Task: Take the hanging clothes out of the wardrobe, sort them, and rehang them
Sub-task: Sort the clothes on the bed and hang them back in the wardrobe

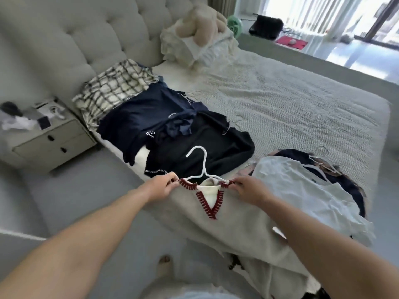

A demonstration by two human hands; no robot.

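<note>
A cream V-neck sweater (237,229) with dark red stitching along its neckline hangs on a white hanger (199,162) over the near edge of the bed (302,100). My left hand (164,186) pinches the sweater's left shoulder at the collar. My right hand (248,189) pinches the right shoulder. Behind the hanger lie a black garment (216,145) and a navy garment (138,119). A plaid garment (112,89) lies near the headboard. A white top (302,190) on another hanger lies to the right over dark clothes.
A nightstand (49,139) with small items stands left of the bed. Pillows and a plush toy (198,37) sit at the headboard. A green fan (235,24) and a black bag (265,26) are on the floor by the window. My foot (165,266) shows below.
</note>
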